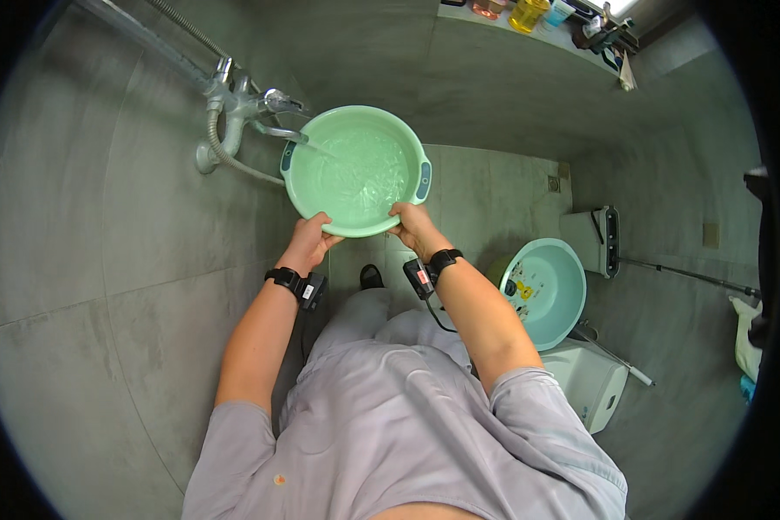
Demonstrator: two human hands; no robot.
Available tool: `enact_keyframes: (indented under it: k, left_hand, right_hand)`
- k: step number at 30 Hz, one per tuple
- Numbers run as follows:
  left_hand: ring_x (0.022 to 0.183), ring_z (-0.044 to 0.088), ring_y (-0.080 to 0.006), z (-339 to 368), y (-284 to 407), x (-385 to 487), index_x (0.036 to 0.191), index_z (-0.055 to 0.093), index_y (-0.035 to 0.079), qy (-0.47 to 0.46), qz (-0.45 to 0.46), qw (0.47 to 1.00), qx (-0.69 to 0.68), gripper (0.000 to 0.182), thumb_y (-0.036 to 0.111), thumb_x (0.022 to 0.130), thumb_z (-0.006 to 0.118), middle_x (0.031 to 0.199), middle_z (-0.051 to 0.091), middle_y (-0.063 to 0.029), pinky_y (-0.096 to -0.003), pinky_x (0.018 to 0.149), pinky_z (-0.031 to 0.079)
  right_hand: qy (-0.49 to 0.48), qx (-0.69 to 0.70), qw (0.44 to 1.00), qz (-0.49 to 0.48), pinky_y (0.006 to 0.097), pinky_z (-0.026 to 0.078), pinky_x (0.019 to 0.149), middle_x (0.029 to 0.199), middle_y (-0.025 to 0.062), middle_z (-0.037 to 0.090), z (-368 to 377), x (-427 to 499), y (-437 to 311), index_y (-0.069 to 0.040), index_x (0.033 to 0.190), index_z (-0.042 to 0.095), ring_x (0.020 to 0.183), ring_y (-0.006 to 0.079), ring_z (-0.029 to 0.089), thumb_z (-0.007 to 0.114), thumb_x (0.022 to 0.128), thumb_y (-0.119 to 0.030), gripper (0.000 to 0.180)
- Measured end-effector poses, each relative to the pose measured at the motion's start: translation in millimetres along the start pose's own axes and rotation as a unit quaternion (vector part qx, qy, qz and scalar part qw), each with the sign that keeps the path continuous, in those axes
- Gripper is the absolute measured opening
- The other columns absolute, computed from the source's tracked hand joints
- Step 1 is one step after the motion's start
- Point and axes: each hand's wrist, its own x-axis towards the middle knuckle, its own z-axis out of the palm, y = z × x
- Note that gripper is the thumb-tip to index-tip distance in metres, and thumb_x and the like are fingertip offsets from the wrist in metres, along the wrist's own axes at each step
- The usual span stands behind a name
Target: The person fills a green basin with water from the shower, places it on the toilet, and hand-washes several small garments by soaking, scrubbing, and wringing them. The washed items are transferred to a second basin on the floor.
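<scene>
A round light-green plastic basin [354, 224] is held up in front of me, with blue-grey inserts in its two side handles. My left hand [311, 242] grips its near rim on the left, thumb on top and fingers beneath. On the right part of the near rim, my right hand [414, 227] holds it the same way. Water [364, 166] lies in the basin, its surface rippled. A stream runs into it from the spout [285, 133] of a chrome wall mixer tap [237, 107] at the basin's left edge.
A pale-blue tub [556, 292] with printed figures stands tilted at the right, by a white plastic container [585, 383]. Behind it are a grey-white bucket [588, 237] and a pole [689, 276]. Several bottles [528, 14] line a ledge [468, 14]. A shower hose [231, 159] hangs by the tap.
</scene>
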Motion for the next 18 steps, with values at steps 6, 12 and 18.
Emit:
enact_keyframes:
  k: [6, 12, 18]
  left_hand:
    - [0.120, 0.064, -0.0359, -8, 25, 4, 0.137, 0.049, -0.009, 0.004, -0.032, 0.998, 0.052, 0.048, 0.019, 0.100, 0.061, 0.132, 0.061, -0.0222, -0.0502, 0.100, 0.056]
    - [0.121, 0.064, -0.0317, -8, 37, 13, 0.136, 0.054, -0.005, 0.071, 0.040, 0.993, -0.081, 0.045, 0.021, 0.100, 0.062, 0.132, 0.063, -0.0183, -0.0502, 0.102, 0.052]
    - [0.113, 0.067, -0.0268, 3, 63, -7, 0.126, 0.062, -0.004, 0.160, 0.342, 0.868, 0.323, 0.037, 0.022, 0.100, 0.062, 0.119, 0.070, -0.0158, -0.0419, 0.095, 0.053]
  right_hand:
    - [0.014, 0.011, 1.000, -0.011, 0.0476, 0.066, 0.088, 0.130, 0.0223, 0.052, 8, -16, -4, 0.008, 0.138, 0.037, 0.112, 0.0367, 0.066, 0.049, 0.085, 0.007, 0.055]
    - [0.033, -0.010, 0.998, -0.050, 0.0437, 0.065, 0.072, 0.120, 0.0200, 0.056, 16, -31, -13, 0.006, 0.135, 0.040, 0.096, 0.0337, 0.067, 0.051, 0.081, 0.007, 0.055]
    - [0.026, -0.047, 0.997, -0.059, 0.0362, 0.058, 0.056, 0.105, 0.0166, 0.061, 8, -15, -16, 0.006, 0.124, 0.050, 0.079, 0.0287, 0.068, 0.055, 0.080, 0.004, 0.044]
